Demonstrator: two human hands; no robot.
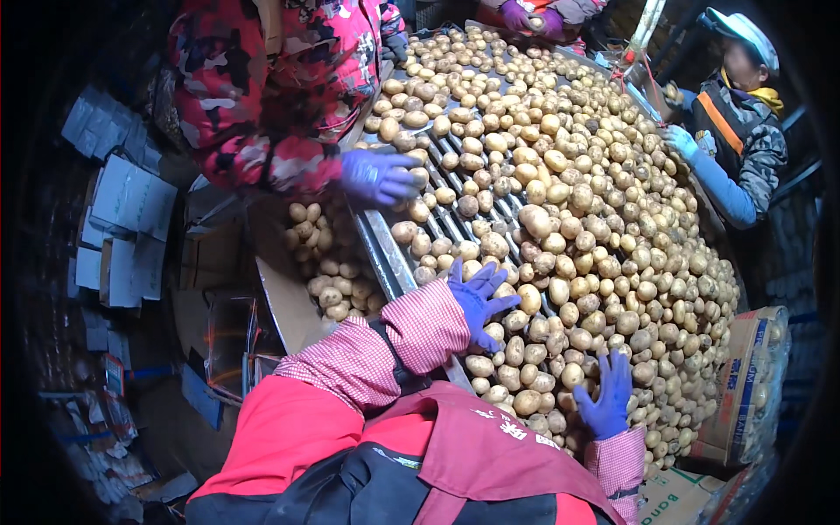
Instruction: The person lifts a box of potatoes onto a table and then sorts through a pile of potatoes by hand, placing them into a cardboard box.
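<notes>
A thick layer of potatoes (612, 254) covers a large sorting table in front of me. My left hand (477, 302), in a purple glove, lies on the potatoes by the table's left metal edge (385, 249), its fingers spread and open. Farther right, my right hand (608, 398), gloved alike, rests open on the near potatoes with fingers apart. Neither hand grips a potato. Dark metal bars (451, 184) show between the potatoes beyond my left hand.
An open cardboard box (293, 306) with potatoes (332, 271) stands left of the table. A co-worker's purple-gloved hand (381, 177) reaches in at left; another person (744, 122) works at the far right. Cartons (739, 385) stand at right, more boxes (131, 201) at far left.
</notes>
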